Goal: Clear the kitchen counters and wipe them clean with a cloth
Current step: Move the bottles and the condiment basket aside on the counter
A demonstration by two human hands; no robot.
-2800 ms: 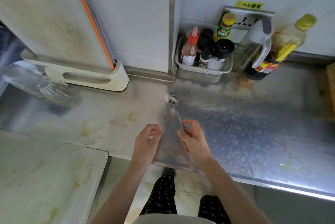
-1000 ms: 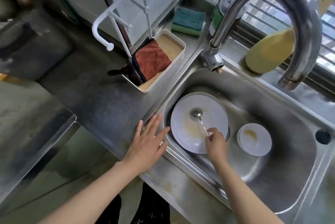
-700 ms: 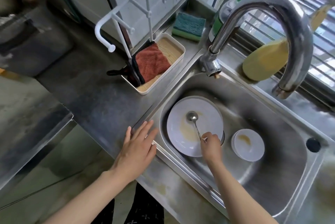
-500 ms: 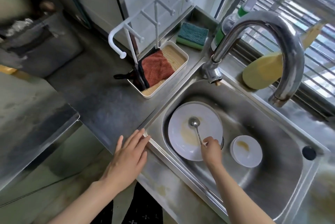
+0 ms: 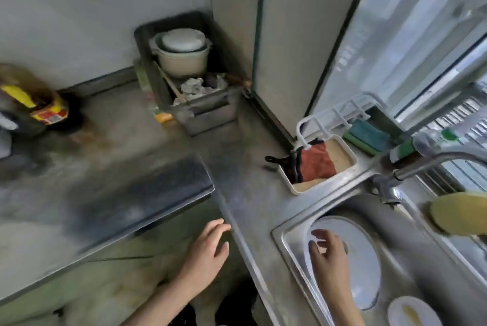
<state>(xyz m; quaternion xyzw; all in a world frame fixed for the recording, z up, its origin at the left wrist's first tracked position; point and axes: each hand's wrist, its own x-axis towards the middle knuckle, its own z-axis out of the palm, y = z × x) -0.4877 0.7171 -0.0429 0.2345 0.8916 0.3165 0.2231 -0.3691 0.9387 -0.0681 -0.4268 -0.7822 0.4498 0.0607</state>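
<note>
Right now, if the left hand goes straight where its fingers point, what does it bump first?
Probably the front edge of the steel counter, right ahead of the left hand; depth is hard to judge.

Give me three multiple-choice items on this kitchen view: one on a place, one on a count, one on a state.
1. Where does the reddish cloth lie?
A) on the plate
B) in the white tray beside the sink
C) on the floor

2. How many white dishes show in the sink?
A) two
B) four
C) none

3. What is the left hand doing?
A) gripping a bottle
B) pinching a sponge
C) holding nothing, fingers relaxed

Answers:
1. B, the cloth sits inside the tray.
2. A, a large plate and a small dish lie there.
3. C, its fingers are spread with nothing in them.
</note>
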